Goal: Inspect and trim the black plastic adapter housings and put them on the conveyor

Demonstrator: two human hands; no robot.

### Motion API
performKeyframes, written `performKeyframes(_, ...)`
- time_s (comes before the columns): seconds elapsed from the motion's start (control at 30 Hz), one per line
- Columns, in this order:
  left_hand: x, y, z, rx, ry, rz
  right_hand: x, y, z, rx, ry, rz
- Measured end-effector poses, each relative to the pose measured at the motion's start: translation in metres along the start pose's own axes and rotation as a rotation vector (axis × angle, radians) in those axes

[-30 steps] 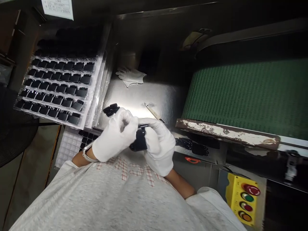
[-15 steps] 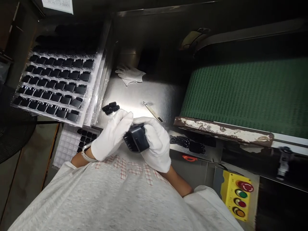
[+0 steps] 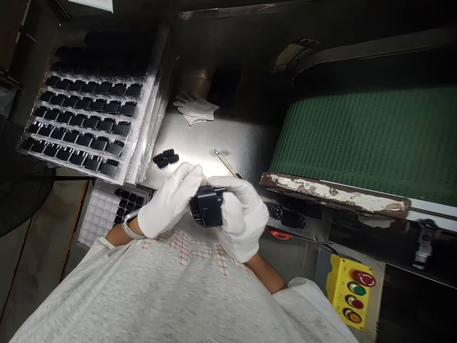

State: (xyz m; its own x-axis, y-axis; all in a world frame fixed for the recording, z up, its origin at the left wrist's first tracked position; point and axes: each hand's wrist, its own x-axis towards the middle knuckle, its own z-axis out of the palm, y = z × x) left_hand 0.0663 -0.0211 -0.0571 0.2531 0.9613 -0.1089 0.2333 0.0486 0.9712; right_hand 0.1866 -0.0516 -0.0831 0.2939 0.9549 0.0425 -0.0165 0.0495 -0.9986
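Observation:
A glossy black plastic housing (image 3: 207,207), with slots along one side, is held between my two white-gloved hands in front of my shirt. My right hand (image 3: 244,219) wraps round its right side, the thumb lying on the near face. My left hand (image 3: 170,200) has its fingers drawn together against the left upper edge, covering that part of the housing. Just beyond my left hand, several small black pieces (image 3: 166,158) lie together on the metal table (image 3: 200,138). A pair of tweezers (image 3: 227,163) rests behind my right hand, its near end hidden.
Stacked clear trays (image 3: 139,119) with rows of black parts stand at the left, above a smaller tray (image 3: 94,209) of black pieces. White gloves (image 3: 196,108) lie at the back. To the right are a green conveyor belt (image 3: 357,143) and a yellow button box (image 3: 352,290).
Both hands have shifted slightly right with the black housing. It has turned a little, and my right thumb now lies further across its face.

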Motion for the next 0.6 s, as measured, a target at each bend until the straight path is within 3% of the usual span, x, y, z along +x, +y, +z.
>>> performKeyframes(0.3,-0.005,0.0,0.0,-0.217,-0.124,-0.13,0.0,0.006,0.0,-0.016,0.01,-0.069)
performKeyframes(0.47,-0.008,-0.005,-0.001,-0.046,-0.181,-0.192,0.001,0.009,0.0,-0.041,-0.012,-0.168)
performKeyframes(0.6,-0.009,-0.012,0.001,-0.018,-0.182,-0.25,0.001,0.017,-0.001,-0.094,0.05,-0.207)
